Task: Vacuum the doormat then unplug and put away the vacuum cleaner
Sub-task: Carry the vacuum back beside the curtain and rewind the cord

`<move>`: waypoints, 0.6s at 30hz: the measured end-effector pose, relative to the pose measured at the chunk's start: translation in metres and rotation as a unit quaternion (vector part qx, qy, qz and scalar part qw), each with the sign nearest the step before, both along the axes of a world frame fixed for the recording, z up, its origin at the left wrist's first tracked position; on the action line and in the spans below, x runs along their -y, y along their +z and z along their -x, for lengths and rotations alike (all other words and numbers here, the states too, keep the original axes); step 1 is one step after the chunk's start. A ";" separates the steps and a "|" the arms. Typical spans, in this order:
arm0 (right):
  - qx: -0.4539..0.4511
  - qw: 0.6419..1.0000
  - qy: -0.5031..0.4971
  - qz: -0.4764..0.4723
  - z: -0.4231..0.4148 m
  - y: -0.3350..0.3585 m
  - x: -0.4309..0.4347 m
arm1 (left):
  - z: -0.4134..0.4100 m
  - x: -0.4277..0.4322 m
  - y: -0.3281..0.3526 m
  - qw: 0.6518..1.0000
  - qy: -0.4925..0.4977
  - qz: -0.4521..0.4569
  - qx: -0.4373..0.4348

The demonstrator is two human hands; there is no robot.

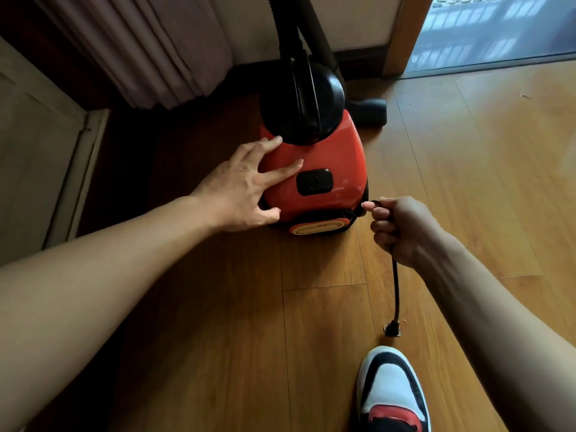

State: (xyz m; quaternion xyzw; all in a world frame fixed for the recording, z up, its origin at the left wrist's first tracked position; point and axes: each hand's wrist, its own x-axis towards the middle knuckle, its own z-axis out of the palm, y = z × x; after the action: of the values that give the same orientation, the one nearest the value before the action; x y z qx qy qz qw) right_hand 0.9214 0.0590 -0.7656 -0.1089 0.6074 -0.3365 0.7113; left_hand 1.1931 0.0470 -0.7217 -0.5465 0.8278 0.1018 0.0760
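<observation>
vacuum cleaner (314,157) sits at the upper centre of the frame on a wood floor (467,166) of long honey-coloured planks with a slight sheen and thin dark seams. behind it, along the top, a pale wall meets a dark baseboard. a pleated, dusty-mauve curtain (149,48) hangs at the upper left, and a white panelled surface (37,151) fills the left edge. at the upper right a wooden door frame (405,35) borders a glass door (498,29) (bluish reflections, nothing sharp).

the cleaner's body is glossy red plastic, rounded like a shell, with a black rounded-rectangle button (314,181) on top and a cream oval pedal at its near end. a smooth black dome caps the far end, where a black hose (299,42) rises out of frame. a black nozzle (369,112) lies on the floor just behind it.

the left hand (243,194) rests on the red shell, fingers straight and spread, thumb along the lower edge. the right hand (402,229) is curled round the braided black cord (396,285), pinching it at the cleaner's near right corner. the cord hangs down to its plug (393,330), close above the floor. a white, black and red shoe (391,391) shows at the bottom.
</observation>
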 end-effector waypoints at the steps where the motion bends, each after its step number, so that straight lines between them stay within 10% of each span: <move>1: -0.003 1.000 -0.005 0.005 -0.002 -0.002 -0.001 | 0.000 0.000 0.000 1.000 0.000 0.000 0.001; 18: -0.003 0.983 0.108 0.147 -0.135 -0.002 -0.064 | -0.001 0.002 -0.003 1.000 0.002 0.009 -0.023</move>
State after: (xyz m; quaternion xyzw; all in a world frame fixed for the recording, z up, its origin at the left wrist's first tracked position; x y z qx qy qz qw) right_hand 1.0564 0.1227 -0.7678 -0.2779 0.5379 -0.3432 0.7181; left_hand 1.1939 0.0450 -0.7244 -0.5467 0.8289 0.1067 0.0521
